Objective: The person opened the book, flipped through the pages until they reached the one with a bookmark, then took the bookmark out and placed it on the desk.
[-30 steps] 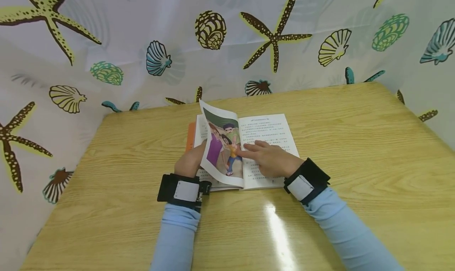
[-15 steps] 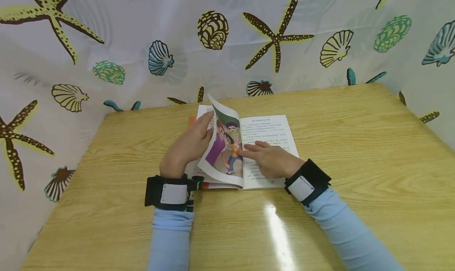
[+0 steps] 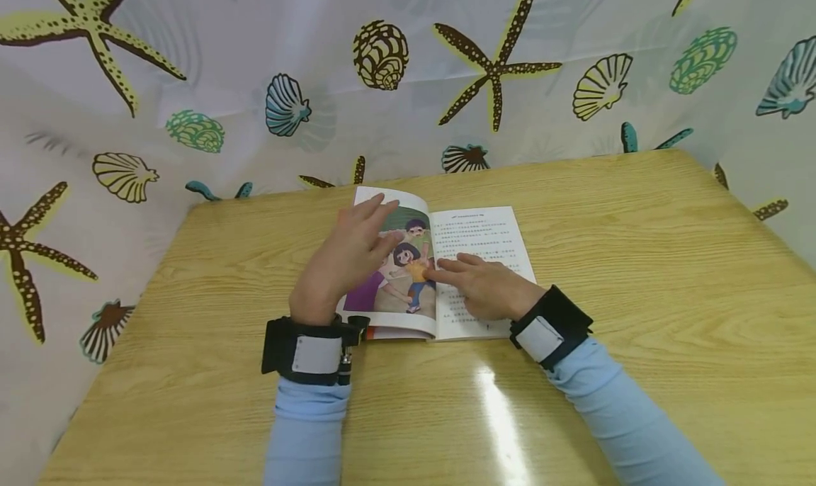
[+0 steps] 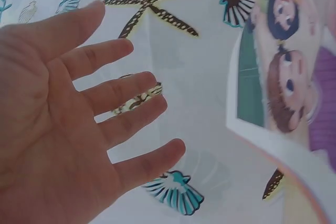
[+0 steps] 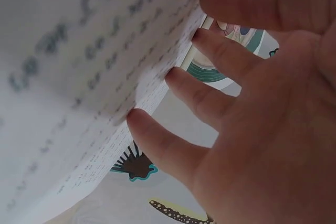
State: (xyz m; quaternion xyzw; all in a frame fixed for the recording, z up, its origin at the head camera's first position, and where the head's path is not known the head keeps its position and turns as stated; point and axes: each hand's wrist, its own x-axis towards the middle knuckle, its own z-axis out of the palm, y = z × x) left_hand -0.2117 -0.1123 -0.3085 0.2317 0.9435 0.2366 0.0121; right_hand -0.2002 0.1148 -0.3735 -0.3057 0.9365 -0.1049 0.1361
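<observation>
- Book (image 3: 474, 238): lies open near the middle of the table (image 3: 637, 259), text page at right, picture page (image 3: 397, 287) at left.
- Left hand (image 3: 344, 256): released, fingers spread, nothing in the palm. Head view sets it over the outer part of the picture page; left wrist view shows the fingertips apart from the page edge.
- Right hand (image 3: 487, 284): grasps nothing. Fingers are extended, tips touching the text page near the fold.
- Reason for placement, as judged: the right fingers appear to keep the text page down and the book from shifting; the left hand's spread suits a leaf just let go, palm toward the picture.
- Change against the frame half a second ago: the picture page then stood raised and curled, the left fingers at its outer edge. It now lies lower and farther left, more of the picture showing, and those fingers are in front of it.
- Unchanged: right hand and text page show no evident shift.
</observation>
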